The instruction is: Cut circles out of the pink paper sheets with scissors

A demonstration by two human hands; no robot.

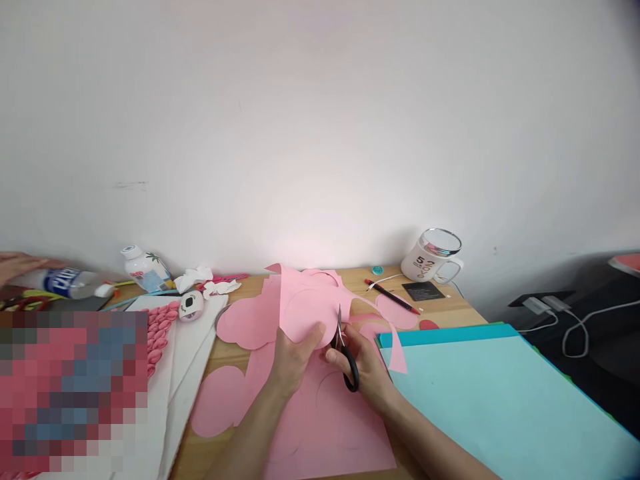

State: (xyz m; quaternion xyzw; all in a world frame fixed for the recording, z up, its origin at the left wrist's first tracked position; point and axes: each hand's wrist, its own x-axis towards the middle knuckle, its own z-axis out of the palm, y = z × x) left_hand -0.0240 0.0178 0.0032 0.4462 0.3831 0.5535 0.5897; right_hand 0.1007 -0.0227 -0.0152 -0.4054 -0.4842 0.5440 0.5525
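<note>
My left hand (296, 357) pinches a sheet of pink paper (305, 307) near its lower edge, thumb on top. A rounded outline shows on that sheet, and a curved strip of it hangs off to the right. In my right hand (365, 367) are black-handled scissors (351, 365), their blades pointing up and lying at the curved edge of the paper. Beneath both hands lies a larger pink sheet (345, 433) with faint drawn curves. Cut pink rounded pieces (220, 400) lie to the left of it.
A white mug (423, 262) stands at the back right, near a dark pencil (395, 297) and a black card (423, 291). Light blue sheets (490, 400) cover the right side. Leftward are a white bottle (145, 268), crumpled tissue (220, 287) and another person's hand (23, 265) by a plastic bottle (70, 283).
</note>
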